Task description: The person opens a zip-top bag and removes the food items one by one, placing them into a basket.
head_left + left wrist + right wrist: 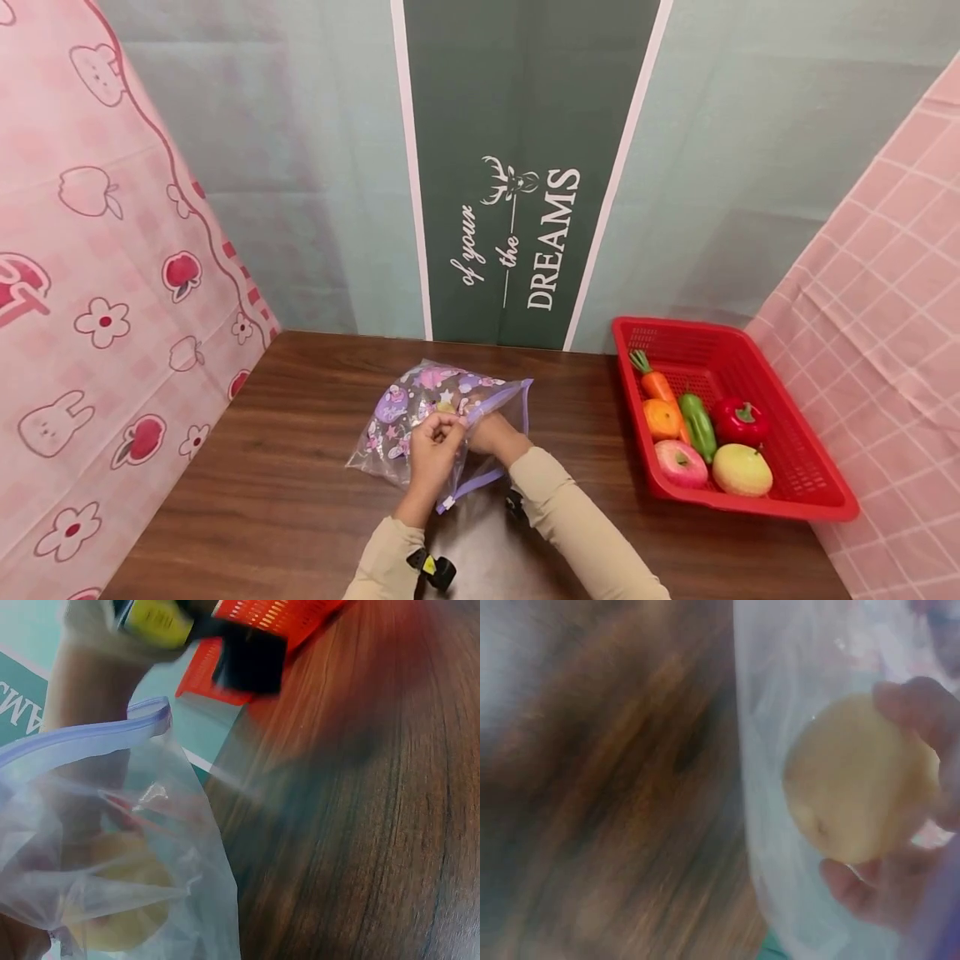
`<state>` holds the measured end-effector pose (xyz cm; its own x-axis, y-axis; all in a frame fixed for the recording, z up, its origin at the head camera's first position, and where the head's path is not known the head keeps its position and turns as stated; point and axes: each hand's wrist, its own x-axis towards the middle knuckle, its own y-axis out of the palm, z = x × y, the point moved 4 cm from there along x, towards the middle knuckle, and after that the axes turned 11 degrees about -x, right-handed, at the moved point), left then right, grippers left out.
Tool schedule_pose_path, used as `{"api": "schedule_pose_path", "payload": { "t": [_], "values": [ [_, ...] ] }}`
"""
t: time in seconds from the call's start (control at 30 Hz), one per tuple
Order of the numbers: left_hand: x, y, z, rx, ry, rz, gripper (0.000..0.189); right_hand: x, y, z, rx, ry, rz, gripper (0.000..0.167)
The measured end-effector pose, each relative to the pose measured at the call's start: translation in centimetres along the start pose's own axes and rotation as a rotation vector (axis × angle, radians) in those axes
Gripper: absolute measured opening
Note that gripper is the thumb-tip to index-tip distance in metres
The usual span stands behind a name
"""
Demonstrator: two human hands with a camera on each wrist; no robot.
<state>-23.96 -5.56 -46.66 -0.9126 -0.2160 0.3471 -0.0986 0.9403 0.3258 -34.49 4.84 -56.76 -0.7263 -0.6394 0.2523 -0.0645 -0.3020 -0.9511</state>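
A clear zip bag [392,406] with purple cartoon print lies on the table, its mouth open toward the right. My left hand [433,454] pinches the bag near its purple-edged opening. Through that opening reaches my right hand [498,437], inside the bag up to the wrist. In the right wrist view its fingers [922,712] curl round a pale yellow round fruit [859,780], seen inside the bag. The left wrist view shows the same fruit [124,900] blurred through the plastic. A white slider [448,503] sits at the strip's near end.
A red basket [813,450] on the right holds a carrot [657,385], an orange [662,419], a green pepper [697,427], a red pepper [741,421], a pink apple [681,465] and a yellow round fruit [742,471]. Printed cloth walls surround the brown wooden table [247,467].
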Motion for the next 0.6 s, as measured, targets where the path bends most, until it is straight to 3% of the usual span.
{"api": "schedule_pose_path", "payload": {
  "t": [0.03, 0.1, 0.17, 0.43, 0.6],
  "values": [
    [0.0, -0.1, -0.1, 0.012, 0.009, -0.009, 0.003, -0.2, -1.1, 0.7, 0.005, -0.021, -0.011, 0.026],
    [0.0, -0.2, -0.3, 0.028, 0.022, -0.022, 0.003, -1.0, -7.5, 4.6, 0.045, -0.104, -0.048, 0.028],
    [0.0, -0.2, -0.4, 0.042, 0.027, -0.027, 0.004, -1.3, -8.4, 5.0, 0.024, -0.137, -0.064, 0.03],
    [0.2, -0.1, -0.6, 0.034, 0.011, -0.019, 0.005, -3.0, -10.3, 4.6, -0.061, -0.04, 0.04, 0.032],
    [0.2, 0.0, -0.7, 0.037, 0.012, -0.011, 0.005, -4.3, -11.3, 4.0, -0.057, -0.01, 0.045, 0.048]
  ]
}}
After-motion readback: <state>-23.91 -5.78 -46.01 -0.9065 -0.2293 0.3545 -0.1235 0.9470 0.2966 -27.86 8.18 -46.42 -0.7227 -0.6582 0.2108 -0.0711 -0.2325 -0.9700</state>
